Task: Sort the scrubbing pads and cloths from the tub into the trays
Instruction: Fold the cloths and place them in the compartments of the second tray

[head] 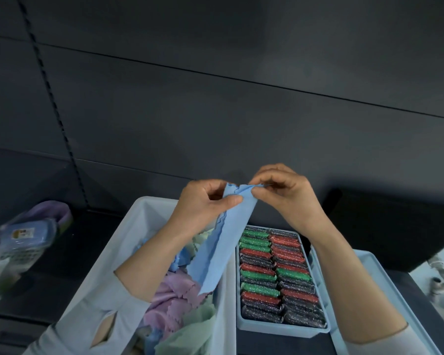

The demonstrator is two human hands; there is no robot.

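A blue cloth (221, 248) hangs folded lengthwise above the pale blue tub (149, 213). My left hand (203, 203) pinches its top edge between thumb and fingers. Just to the right, my right hand (285, 192) pinches the same top edge. In the tub lie purple (173, 301), green (190, 331) and blue cloths. Right of the tub stands a light blue tray (280, 329) packed with two rows of glittery scrubbing pads in black, red (287, 248) and green (256, 271). Another light blue tray (385, 285) lies partly under my right forearm.
Dark panelled shelving fills the background. At the left, packaged blue and purple goods (28, 234) sit blurred on a dark shelf. A dark box (395, 226) stands at the back right, and a shiny surface (441, 280) shows at the far right.
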